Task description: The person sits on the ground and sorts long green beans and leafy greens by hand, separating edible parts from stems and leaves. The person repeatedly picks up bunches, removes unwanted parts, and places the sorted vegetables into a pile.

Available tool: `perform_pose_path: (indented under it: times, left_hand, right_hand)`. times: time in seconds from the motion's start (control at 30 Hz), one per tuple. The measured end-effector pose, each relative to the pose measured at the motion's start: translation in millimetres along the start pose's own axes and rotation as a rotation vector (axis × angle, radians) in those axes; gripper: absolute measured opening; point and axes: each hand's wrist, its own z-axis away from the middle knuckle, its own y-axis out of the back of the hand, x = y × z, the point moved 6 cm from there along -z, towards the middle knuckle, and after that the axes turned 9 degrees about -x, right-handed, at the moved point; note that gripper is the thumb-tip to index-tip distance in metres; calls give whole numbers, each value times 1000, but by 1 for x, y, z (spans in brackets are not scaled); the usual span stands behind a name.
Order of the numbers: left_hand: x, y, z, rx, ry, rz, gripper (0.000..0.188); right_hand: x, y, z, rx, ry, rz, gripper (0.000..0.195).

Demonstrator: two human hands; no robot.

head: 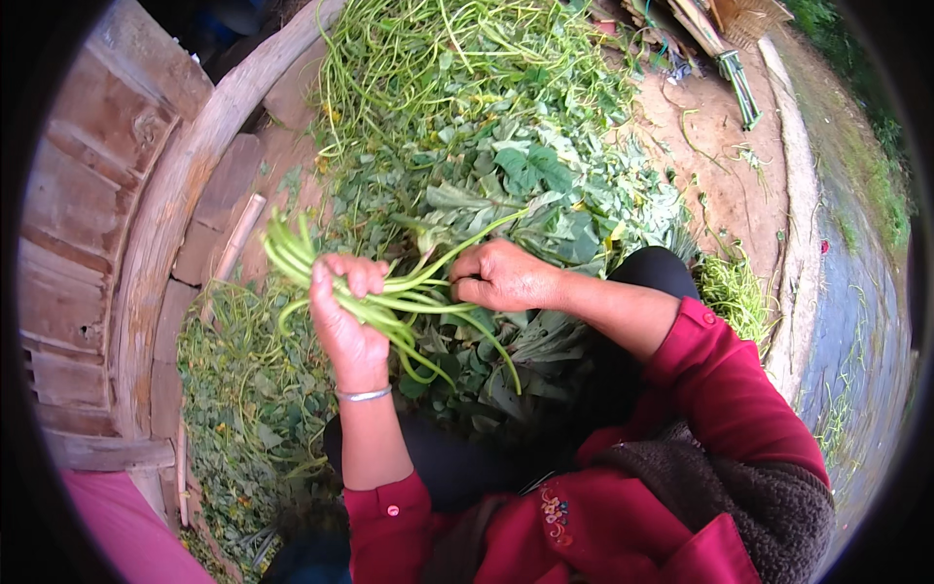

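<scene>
A bundle of green vine stems (pixel 372 310) is gripped in my left hand (pixel 346 314), which has a silver bracelet at the wrist. The bundle's ends stick out on both sides of the fist, some curling downward. My right hand (pixel 503 276) is at the loose right-hand ends, thumb and fingers pinched together close to the stems. Whether it holds one of them I cannot tell. Beneath both hands spreads a heap of cut leaves (pixel 525 219), with larger dark leaves near my knees.
A tangled pile of long stems (pixel 467 51) lies at the far side. At the left are a curved wooden beam (pixel 190 160) and a plank wall (pixel 73 263). More stems (pixel 733 292) lie beside my right knee. A tied bundle of sticks (pixel 737 80) rests at the upper right.
</scene>
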Motion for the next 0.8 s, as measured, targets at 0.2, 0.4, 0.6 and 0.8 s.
perform_pose_path:
  times: [0.2,0.4,0.6,0.8]
  left_hand:
    - [-26,-8,5,-56,87,-145,27]
    - [-14,-3,1,8,7,-51,26]
    - [-17,-12,2,-54,9,-104,27]
    - [18,14,-4,4,-84,116,27]
  right_hand:
    - [-13,2,-3,-202,-339,517,23]
    - [11,19,14,102,-436,-373,19]
    - [12,24,6,265,-296,111,17]
    - [23,5,9,112,-236,209,25]
